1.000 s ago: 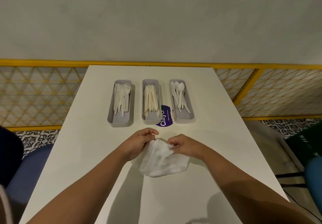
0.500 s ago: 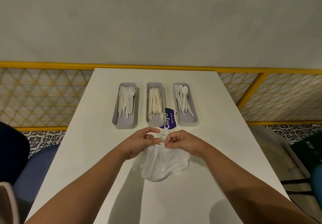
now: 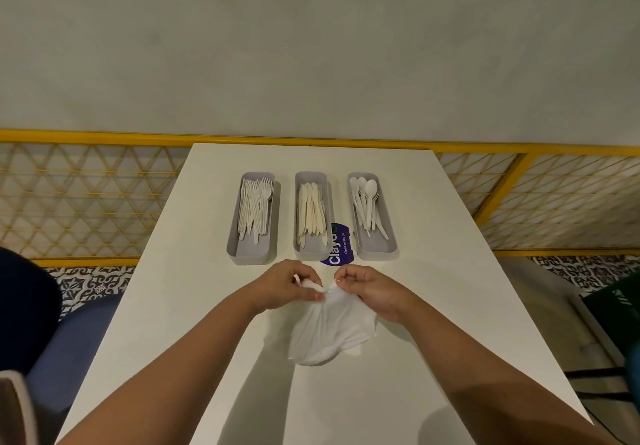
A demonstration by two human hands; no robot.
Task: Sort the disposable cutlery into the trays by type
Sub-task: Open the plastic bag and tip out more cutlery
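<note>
My left hand (image 3: 291, 287) and right hand (image 3: 367, 290) both pinch the gathered neck of a white bag (image 3: 329, 330), fingers curled tight on the plastic; the bag's body rests on the table (image 3: 173, 306) near me. Beyond it sit three grey trays side by side: forks (image 3: 255, 207) left, knives (image 3: 311, 214) middle, spoons (image 3: 366, 202) right. A purple sticker (image 3: 341, 245) peeks between two trays.

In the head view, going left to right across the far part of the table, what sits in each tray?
Tray of forks → tray of knives → purple sticker, partly under the trays → tray of spoons.
</note>
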